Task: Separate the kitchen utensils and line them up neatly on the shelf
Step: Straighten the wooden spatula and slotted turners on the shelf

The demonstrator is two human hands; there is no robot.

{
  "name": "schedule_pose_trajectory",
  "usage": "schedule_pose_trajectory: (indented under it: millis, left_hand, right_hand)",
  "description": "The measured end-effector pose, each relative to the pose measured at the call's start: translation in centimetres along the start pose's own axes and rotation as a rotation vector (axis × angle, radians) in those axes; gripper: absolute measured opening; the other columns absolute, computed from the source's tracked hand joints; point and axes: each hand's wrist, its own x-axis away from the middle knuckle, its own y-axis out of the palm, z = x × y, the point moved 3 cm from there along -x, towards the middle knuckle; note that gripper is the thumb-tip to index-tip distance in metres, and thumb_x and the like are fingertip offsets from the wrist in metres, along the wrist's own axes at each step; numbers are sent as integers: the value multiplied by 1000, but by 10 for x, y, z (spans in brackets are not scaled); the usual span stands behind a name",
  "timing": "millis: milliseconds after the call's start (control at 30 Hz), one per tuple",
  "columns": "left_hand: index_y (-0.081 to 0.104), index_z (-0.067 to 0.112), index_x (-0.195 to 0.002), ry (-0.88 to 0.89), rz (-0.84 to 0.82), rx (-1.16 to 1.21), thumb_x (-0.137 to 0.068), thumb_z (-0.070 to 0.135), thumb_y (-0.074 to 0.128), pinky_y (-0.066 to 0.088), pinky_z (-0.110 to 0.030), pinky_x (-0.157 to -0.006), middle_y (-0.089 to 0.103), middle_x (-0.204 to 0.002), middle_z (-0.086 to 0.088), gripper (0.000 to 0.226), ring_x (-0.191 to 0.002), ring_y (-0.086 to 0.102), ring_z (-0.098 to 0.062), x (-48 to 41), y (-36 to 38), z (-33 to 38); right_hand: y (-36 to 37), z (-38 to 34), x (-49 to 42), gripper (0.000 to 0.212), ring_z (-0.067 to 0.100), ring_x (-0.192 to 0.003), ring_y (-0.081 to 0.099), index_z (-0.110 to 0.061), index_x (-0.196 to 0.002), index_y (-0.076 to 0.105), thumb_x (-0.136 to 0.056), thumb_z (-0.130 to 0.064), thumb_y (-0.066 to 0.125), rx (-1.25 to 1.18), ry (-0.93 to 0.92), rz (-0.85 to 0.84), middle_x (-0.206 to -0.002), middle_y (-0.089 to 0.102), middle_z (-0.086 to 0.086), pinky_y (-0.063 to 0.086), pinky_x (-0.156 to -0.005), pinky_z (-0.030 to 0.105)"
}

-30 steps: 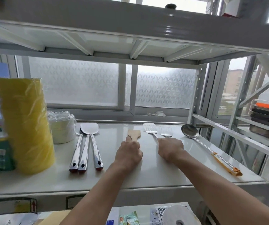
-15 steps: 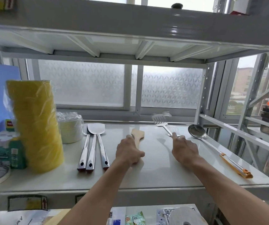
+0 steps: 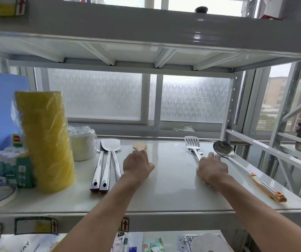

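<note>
On the middle of the shelf, the left hand was curled round the handle of the wooden spatula and the right hand round that of the slotted turner, just beside the ladle toward the right edge: apparently the spacing step, the next move calling for laying both parallel and evenly apart.

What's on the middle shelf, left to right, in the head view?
yellow wrapped stack → white wrapped stack → three steel spatulas → wooden spatula, gripped by the left hand → slotted turner, gripped by the right hand → ladle
</note>
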Motion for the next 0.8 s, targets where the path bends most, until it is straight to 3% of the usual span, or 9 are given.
schedule_pose_trajectory:
  millis: [233, 500, 633, 800]
  left_hand:
    - [71, 7, -106, -122, 41, -144, -88, 25, 59, 54, -33, -82, 72, -110, -13, 29, -104, 70, -32, -17, -10, -35]
    - [70, 20, -110, -164, -6, -334, -90, 29, 59, 41, -29, -79, 73, -113, -1, 25, -108, 69, -22, -17, 0, -41]
    - [71, 19, -110, -148, 3, -369, -88, 26, 61, 44, -27, -78, 74, -111, -1, 25, -107, 71, -21, -14, -4, -44]
    - [65, 16, -118, -125, 60, -350, -84, 26, 62, 48, -30, -90, 69, -120, -6, 36, -114, 65, -25, -6, -8, -58]
  right_hand:
    - [4, -4, 4, 48, 29, -131, 41, -20, -138, 48, -93, -37, 49, 53, -70, 92, -139, 45, 7, 41, -99, 42]
    - [-13, -46, 20, 46, 34, -125, 45, -18, -131, 53, -87, -32, 52, -5, -280, 243, -136, 48, 11, 44, -96, 45]
    - [-8, -69, 27, 46, 32, -124, 47, -18, -134, 54, -91, -32, 51, -71, -387, 171, -129, 55, 9, 43, -98, 46]
    - [9, -81, 24, 46, 29, -128, 48, -21, -138, 53, -96, -38, 45, -140, -425, 41, -133, 58, 6, 39, -103, 46]
